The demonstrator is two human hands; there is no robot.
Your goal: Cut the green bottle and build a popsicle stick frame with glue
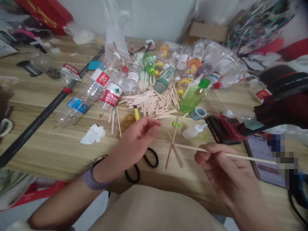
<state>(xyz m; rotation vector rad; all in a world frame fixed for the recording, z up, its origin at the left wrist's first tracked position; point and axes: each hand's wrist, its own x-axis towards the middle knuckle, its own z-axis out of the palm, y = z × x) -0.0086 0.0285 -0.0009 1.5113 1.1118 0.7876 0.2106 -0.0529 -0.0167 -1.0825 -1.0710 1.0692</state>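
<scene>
My right hand [223,163] is closed around a thin wooden stick [250,158] that runs nearly level across the fingers. At its left end, several flat craft sticks [169,157] are joined in a cross or propeller shape, held above the table. My left hand [137,141] hovers to the left of the cross, slightly blurred, its fingers loosely curled and apart from the thumb, with nothing visible in it. Under that hand lie scissors [152,158], their black handles showing and blades hidden. Just beyond the fingers is a yellow-handled tool [136,113], partly covered.
A pile of craft sticks [151,101] lies ahead, backed by several plastic bottles [166,78]. Right of centre are a small white squeeze bottle [191,131], a red and black power tool [226,130] and a phone [264,160]. Crumpled tissue [93,133] lies left.
</scene>
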